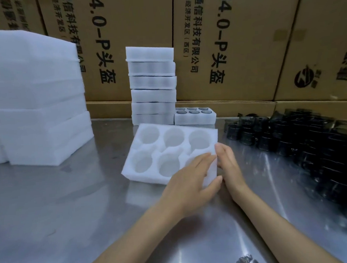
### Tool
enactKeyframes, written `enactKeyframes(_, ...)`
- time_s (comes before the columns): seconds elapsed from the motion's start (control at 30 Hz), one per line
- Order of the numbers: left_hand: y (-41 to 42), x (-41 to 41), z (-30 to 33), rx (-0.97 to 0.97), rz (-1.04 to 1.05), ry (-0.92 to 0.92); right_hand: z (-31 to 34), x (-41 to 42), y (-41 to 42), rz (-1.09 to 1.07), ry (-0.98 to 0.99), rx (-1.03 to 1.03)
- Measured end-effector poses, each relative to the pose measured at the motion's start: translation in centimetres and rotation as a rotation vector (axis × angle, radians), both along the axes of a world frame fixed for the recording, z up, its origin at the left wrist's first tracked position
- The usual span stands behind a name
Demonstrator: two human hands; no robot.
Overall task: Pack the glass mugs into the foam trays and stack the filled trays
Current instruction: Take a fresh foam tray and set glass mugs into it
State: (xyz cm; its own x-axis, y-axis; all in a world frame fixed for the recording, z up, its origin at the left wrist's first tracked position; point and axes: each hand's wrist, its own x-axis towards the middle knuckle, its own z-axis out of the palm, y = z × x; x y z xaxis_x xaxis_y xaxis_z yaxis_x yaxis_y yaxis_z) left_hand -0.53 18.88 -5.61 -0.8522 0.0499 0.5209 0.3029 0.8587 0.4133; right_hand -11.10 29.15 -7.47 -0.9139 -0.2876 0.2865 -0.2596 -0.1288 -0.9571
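Both forearms come up from the bottom edge onto a shiny metal table (51, 210). Left hand (189, 183) lies over the near right corner of the empty foam tray (165, 152), fingers nearly straight across the top, thumb down the near side, so a loose hold on that corner. Right hand (227, 162) is flat against the tray's right edge, fingers straight, gripping nothing. Tray sits mid-table, near side looks slightly raised, though I can't tell for sure. Six round pockets; five show empty, the near right one is under the left hand.

Step judged: placing or squaring a fresh tray, no loading begun. Next move calls for the tray flat and steady, then a reach right to the glass mugs (303, 139), a dense dark pile well apart from the tray, dropping one per pocket.

Behind the tray, touching or just beside it: a filled tray (195, 118) with six mug rims showing. Left of that, the stack of filled trays (152, 86), six high, leaning a bit. Far left, a big pile of foam sheets (32, 95). Cardboard boxes (223, 36) wall the back. Small dark blurred object (246, 262) at the bottom edge, can't identify.
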Motion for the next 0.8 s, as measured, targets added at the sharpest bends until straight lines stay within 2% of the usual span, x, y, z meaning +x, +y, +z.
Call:
enactKeyframes(0.13, -0.7, -0.2, -0.7, 0.04, 0.018, 0.127, -0.1, -0.9, -0.2, 0.044, -0.038, 0.065)
enactKeyframes(0.33, -5.2, 0.9, -0.6, 0.052, 0.318, 0.286, 0.4, -3.0, 1.6, -0.075, -0.105, 0.194)
enactKeyframes(0.4, -6.7, 1.1, -0.3, 0.165, 0.405, 0.294, 0.8, -3.6, 2.8, -0.09, -0.186, 0.234)
enactKeyframes(0.47, -8.2, 1.0, -0.5, 0.373, 0.47, 0.291, 0.8, -4.1, 3.5, -0.129, -0.221, 0.273)
enactKeyframes(0.53, -9.3, 0.7, -0.8, 0.627, 0.513, 0.242, 0.4, -4.7, 3.9, -0.222, -0.172, 0.295)
enactKeyframes(0.63, -9.7, 0.4, -1.4, 0.983, 0.415, 0.092, -0.7, -5.6, 4.3, -0.427, -0.071, 0.259)
enactKeyframes(0.67, -9.6, 0.4, -1.6, 0.999, 0.381, 0.051, -0.9, -6.1, 4.6, -0.486, -0.054, 0.262)
enactKeyframes(0.8, -9.1, 0.3, -2.4, 0.859, 0.265, -0.057, -0.8, -8.1, 5.9, -0.599, -0.031, 0.34)
